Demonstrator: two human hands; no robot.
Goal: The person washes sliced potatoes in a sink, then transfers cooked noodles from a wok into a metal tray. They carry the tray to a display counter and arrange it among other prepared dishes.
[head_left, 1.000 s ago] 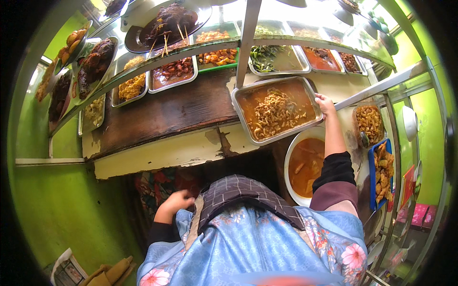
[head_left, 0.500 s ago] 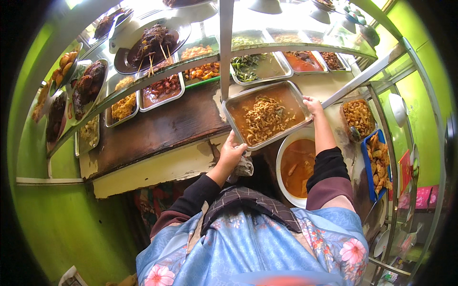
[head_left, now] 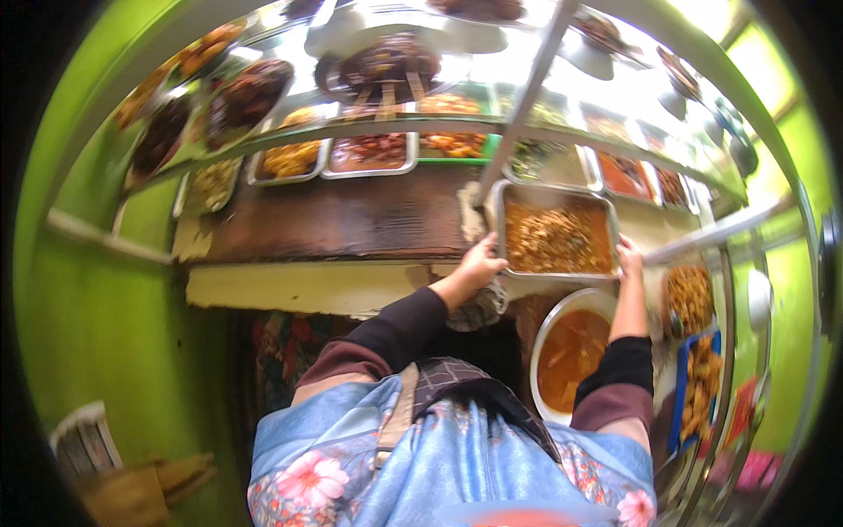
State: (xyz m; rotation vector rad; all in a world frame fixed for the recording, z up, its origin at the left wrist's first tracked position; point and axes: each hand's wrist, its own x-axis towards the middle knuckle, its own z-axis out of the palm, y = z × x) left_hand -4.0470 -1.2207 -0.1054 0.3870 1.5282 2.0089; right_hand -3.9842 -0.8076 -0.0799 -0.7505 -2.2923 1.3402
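Note:
A rectangular metal tray [head_left: 562, 277] of brown shredded food in orange-brown sauce is held between my two hands, over the near part of the counter. My left hand [head_left: 479, 265] is closed on its left edge near the front corner. My right hand [head_left: 628, 258] grips the right edge, its fingers partly hidden and blurred. Just below the tray stands a large white bowl [head_left: 537, 386] of orange curry, beside my right forearm. A crumpled cloth [head_left: 481, 312] lies under my left wrist. Whether the tray rests on the counter or is lifted, I cannot tell.
Behind a metal-framed glass case, several food trays line the counter, including one of greens [head_left: 537, 167] and one of red stew [head_left: 373, 156]. A metal post [head_left: 527, 105] rises by the held tray. At right are a brown-food container [head_left: 689, 303] and a blue basket [head_left: 678, 395] of fried pieces.
The tray has turned from a slant to nearly square with the counter, both hands still on it. My view has shifted, so the surroundings sit farther right in the picture.

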